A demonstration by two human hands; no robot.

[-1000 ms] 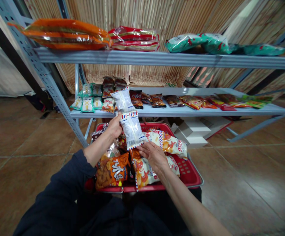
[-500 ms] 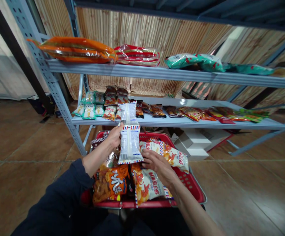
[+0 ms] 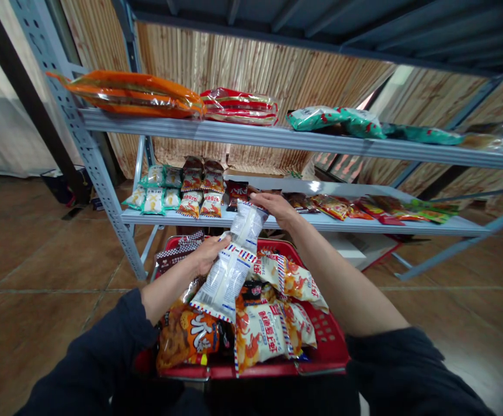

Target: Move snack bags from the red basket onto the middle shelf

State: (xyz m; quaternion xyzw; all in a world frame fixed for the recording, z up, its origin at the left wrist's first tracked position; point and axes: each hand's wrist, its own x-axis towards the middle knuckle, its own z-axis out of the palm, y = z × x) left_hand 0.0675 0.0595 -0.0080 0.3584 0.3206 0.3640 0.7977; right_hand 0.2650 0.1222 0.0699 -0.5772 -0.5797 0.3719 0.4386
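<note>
Two joined white snack bags (image 3: 225, 277), back sides up with striped red and blue seams, slant over a red basket (image 3: 340, 352). My left hand (image 3: 210, 254) grips their left side near the seam between them, thumb on top. At the far end, my right hand (image 3: 279, 208) has its fingers closed over the upper bag's edge; the fingertips are partly hidden. Below lie white snack bags with a shrimp picture (image 3: 264, 332) and an orange-brown snack bag (image 3: 190, 335) in the basket.
A blue metal rack (image 3: 234, 136) stands ahead. Its lower shelf holds small shrimp-print bags (image 3: 211, 203), green-white packets (image 3: 153, 200) and several flat snack packs (image 3: 331, 206). Large orange (image 3: 134, 95) and teal bags (image 3: 318, 118) lie on the shelf above. White boxes (image 3: 346, 248) sit underneath.
My right hand has moved from beside the lower bag up to the far end of the upper one. The joined bags have tilted, their near end swinging left and toward me.
</note>
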